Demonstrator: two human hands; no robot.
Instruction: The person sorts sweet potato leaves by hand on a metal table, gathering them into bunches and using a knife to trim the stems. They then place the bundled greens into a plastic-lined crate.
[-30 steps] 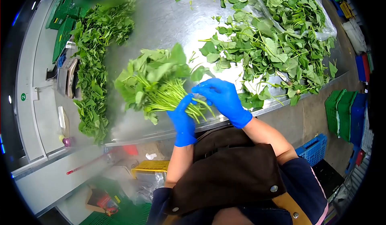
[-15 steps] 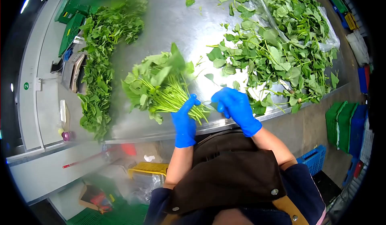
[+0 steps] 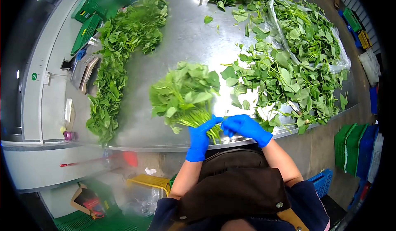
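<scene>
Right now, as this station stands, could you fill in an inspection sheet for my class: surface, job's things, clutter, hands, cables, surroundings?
Surface: metal table, shiny, with greens on both sides.
Job's things: bunch of greens held at the stems; loose pile on the right, with a clear bag; row of greens on the left.
Clutter: stray leaf and other scattered leaves.
Hands: both gloved blue; left hand grips the stems, right hand is beside them, its grip unclear.
Cables: possible thin cord by the wall box; too small to confirm.
Surroundings: green crates at right, yellow crate below the table.
</scene>
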